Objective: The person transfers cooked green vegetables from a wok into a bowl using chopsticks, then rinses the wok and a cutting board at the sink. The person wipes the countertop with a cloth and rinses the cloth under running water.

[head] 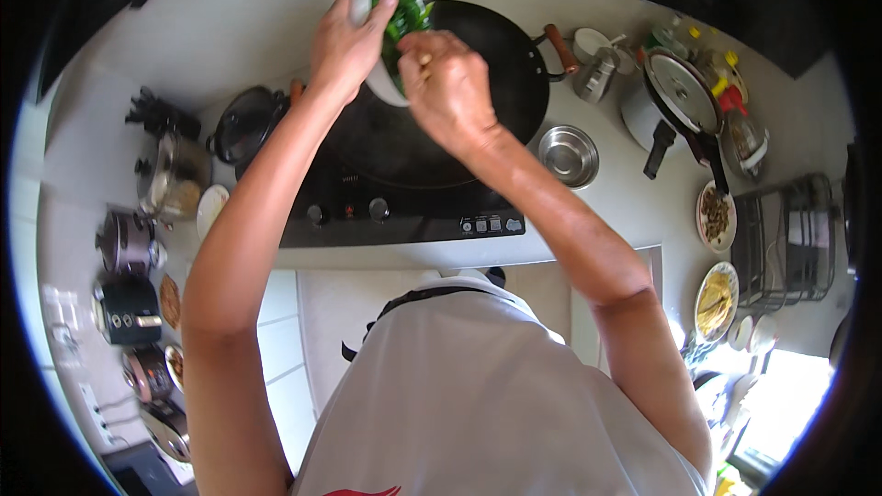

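My left hand [351, 41] grips a white bowl [388, 88] by its rim, thumb on the inside, and holds it tilted over the left part of a large black wok [510, 76]. Chopped green leafy vegetables [411, 10] lie in the bowl. At the bowl's right edge, my right hand [448, 79] is curled with its fingers bent in; a small pale piece shows between them, and I cannot tell what it is. The wok, with a brown side handle [561, 48], sits on a black cooktop [406, 220] with knobs along its front.
Right of the wok are a steel bowl [568, 156], a pressure cooker [682, 93], bottles, plates of food [716, 306] and a wire rack [785, 241]. On the left stand a lidded black pot [248, 124], a glass pot [176, 176] and several appliances [127, 310].
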A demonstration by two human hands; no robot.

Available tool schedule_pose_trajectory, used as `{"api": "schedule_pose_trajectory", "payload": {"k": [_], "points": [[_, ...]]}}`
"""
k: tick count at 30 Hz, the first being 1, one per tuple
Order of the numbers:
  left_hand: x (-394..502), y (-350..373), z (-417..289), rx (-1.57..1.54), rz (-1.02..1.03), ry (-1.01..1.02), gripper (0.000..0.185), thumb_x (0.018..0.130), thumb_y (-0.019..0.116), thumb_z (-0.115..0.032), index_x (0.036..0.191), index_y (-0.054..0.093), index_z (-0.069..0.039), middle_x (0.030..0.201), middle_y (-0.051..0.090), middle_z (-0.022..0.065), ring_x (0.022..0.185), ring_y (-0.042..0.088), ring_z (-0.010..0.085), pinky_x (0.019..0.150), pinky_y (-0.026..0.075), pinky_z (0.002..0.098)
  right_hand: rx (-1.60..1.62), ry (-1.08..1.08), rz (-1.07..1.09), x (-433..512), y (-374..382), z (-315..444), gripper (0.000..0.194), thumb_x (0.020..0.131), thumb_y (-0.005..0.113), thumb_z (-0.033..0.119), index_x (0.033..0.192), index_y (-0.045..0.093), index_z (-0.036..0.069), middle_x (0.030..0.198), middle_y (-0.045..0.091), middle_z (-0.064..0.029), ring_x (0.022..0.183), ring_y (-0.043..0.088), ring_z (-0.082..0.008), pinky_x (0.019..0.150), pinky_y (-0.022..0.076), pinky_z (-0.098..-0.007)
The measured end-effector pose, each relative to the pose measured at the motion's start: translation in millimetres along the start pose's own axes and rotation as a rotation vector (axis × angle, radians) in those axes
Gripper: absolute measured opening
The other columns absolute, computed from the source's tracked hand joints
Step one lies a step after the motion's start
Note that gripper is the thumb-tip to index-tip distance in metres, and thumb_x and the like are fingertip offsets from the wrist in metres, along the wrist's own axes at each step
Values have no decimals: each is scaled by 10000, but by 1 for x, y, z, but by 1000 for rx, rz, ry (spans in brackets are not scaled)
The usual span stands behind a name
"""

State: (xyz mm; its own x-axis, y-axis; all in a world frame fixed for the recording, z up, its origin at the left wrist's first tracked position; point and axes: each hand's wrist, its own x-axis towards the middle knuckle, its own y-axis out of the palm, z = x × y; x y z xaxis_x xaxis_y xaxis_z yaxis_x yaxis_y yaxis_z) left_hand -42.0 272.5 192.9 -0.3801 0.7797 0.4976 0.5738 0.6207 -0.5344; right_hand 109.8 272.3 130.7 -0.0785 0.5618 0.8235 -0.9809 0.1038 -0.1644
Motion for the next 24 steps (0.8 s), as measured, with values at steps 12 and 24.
{"api": "schedule_pose_trajectory", "payload": {"k": [12, 24], "points": [[4, -8, 12, -70, -15, -42, 629, 973, 719, -548, 1130, 645, 57, 981, 743, 242, 906, 755, 382, 791, 605, 472, 8, 79, 138, 14, -1, 14, 170, 997, 657, 119, 1024, 764, -10, 924, 738, -220, 760, 731, -389, 719, 589, -444], [-1, 1, 9, -1, -2, -136, 556, 978, 755, -495, 1187, 717, 19, 1068, 767, 184, 984, 731, 271, 861, 569, 414, 18, 167, 130, 5, -3, 12, 161, 997, 650, 102, 1033, 756, -14, 953, 742, -215, 783, 727, -372, 741, 584, -424]]}}
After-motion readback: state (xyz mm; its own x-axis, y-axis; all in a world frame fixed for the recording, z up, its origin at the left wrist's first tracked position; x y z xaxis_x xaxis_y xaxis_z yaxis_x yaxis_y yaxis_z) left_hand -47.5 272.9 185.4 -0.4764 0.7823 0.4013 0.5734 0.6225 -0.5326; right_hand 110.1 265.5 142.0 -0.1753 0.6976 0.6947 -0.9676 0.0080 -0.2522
